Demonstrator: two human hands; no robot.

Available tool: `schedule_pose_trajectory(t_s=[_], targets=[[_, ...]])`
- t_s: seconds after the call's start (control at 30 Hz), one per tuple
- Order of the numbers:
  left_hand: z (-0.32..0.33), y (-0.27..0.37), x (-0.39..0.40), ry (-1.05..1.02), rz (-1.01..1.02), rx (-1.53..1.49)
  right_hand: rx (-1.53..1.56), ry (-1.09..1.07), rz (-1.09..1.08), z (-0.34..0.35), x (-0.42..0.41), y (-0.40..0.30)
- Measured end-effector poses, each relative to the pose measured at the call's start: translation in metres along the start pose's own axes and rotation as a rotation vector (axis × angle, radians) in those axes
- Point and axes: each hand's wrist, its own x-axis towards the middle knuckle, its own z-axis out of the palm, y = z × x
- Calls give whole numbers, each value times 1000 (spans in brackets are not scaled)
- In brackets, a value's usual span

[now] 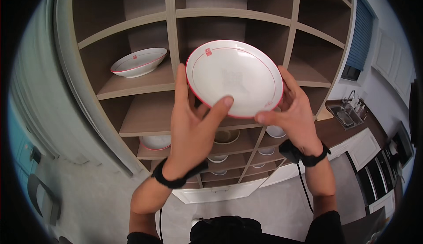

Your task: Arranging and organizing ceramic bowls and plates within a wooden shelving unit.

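A white ceramic plate (238,75) with a red rim, a thin inner ring and a small red stamp mark is held up in front of the shelves, its face tilted towards me. My left hand (195,128) grips its left and lower edge, the thumb lying on the face. On the lower right, my right hand (294,112) holds the rim with the thumb at the near edge and the fingers around the side. Behind and to the left, a similar red-rimmed white dish (140,63) rests on a shelf board, leaning against the compartment's back.
A wooden shelf unit (171,29) with many compartments fills the view ahead. Lower compartments hold a red-rimmed dish (155,141), a brown bowl (227,136) and several white bowls (276,131). A curtain (39,88) hangs at left; a sink (345,115) is set in the counter at right.
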Motion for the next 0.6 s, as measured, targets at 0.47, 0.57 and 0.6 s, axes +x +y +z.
schedule_pose_trajectory(t_s=[0.47,0.57,0.6], targets=[[1,-18,90,59,-267,390,-186,-49,124,-27,83,38],[-1,-27,101,93,-323,375,-192,-53,81,-33,100,50],[-1,-31,106,101,-346,356,-214,-49,87,-33,102,52]])
